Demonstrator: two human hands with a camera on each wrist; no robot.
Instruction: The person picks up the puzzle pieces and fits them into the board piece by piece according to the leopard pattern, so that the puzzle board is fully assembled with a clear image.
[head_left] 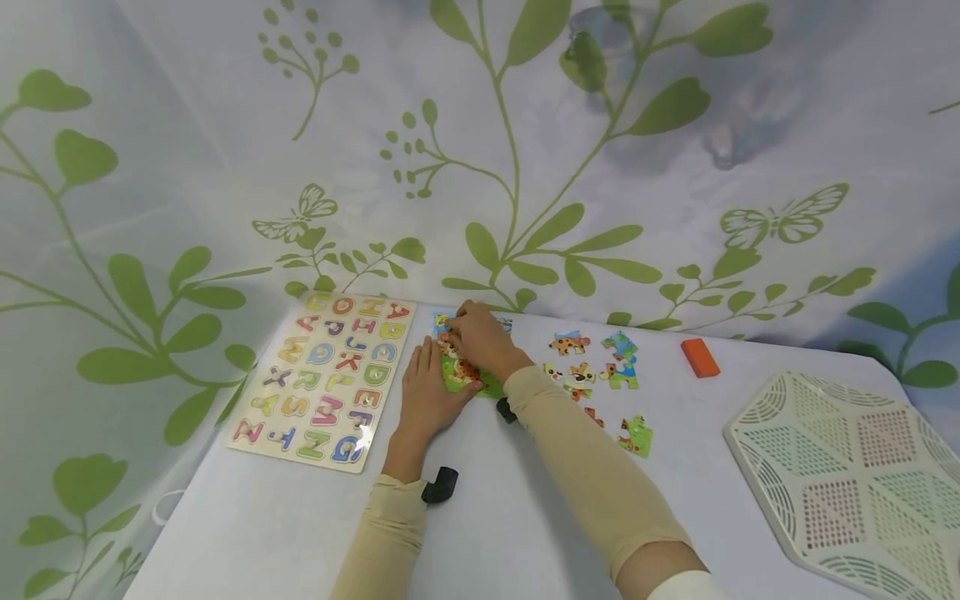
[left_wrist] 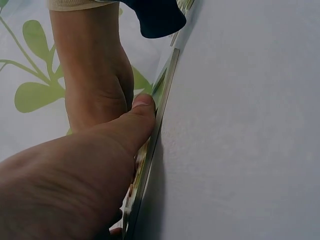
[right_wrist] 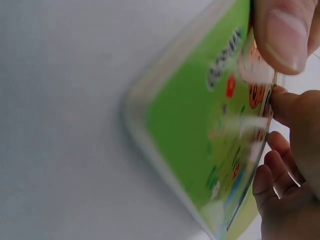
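A jigsaw board [head_left: 491, 387] with a green picture lies on the table under both hands. My left hand [head_left: 431, 392] rests along its left side with the fingers stretched out, and the thumb presses near its front edge. My right hand [head_left: 483, 337] reaches over the upper part of the board, fingers bent and bunched at the upper left. In the right wrist view its thumb [right_wrist: 285, 42] hangs over the picture; I cannot tell whether it pinches a piece. Loose jigsaw pieces lie to the right, including a spotted one [head_left: 570, 342] and a green one [head_left: 636, 436].
A wooden alphabet board [head_left: 300, 460] with pegged letters lies left of the hands. An orange block [head_left: 701, 357] sits right of the loose pieces. A white lattice-patterned plastic panel [head_left: 780, 500] occupies the right side. Behind the table hangs a leaf-print cloth [head_left: 360, 108].
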